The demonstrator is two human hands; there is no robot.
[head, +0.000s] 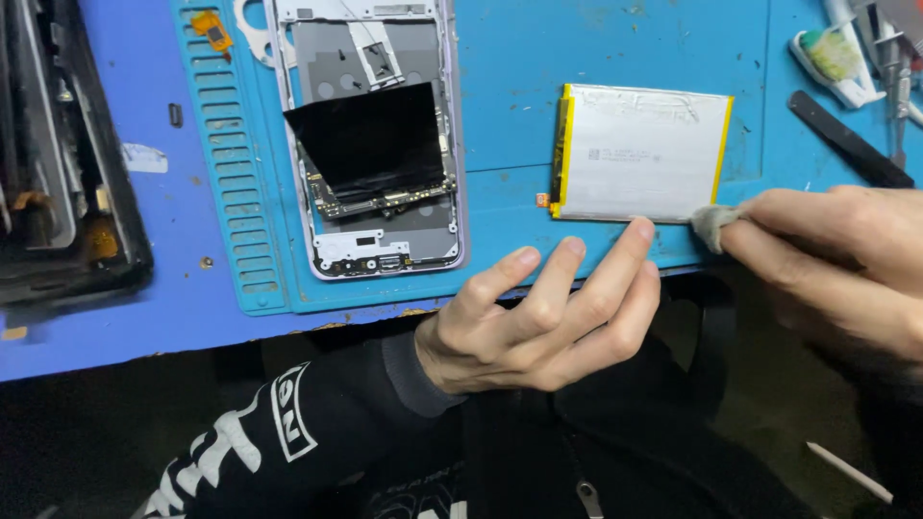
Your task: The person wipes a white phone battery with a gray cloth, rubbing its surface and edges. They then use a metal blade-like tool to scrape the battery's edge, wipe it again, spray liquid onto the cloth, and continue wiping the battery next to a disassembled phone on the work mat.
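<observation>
Blue mat [615,58] (scuffed) bears battery [642,152].

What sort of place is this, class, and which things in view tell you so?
Probably a phone repair bench. An opened phone with exposed circuitry lies on a blue work mat, a removed flat battery beside it, and hand tools at the far right.

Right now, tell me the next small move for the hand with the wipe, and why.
Probably draw the wipe along the battery's near edge. The right hand pinches the wipe at the battery's near right corner, and a left hand fingertip rests at that same edge, seemingly steadying the battery flat on the blue mat.
</observation>
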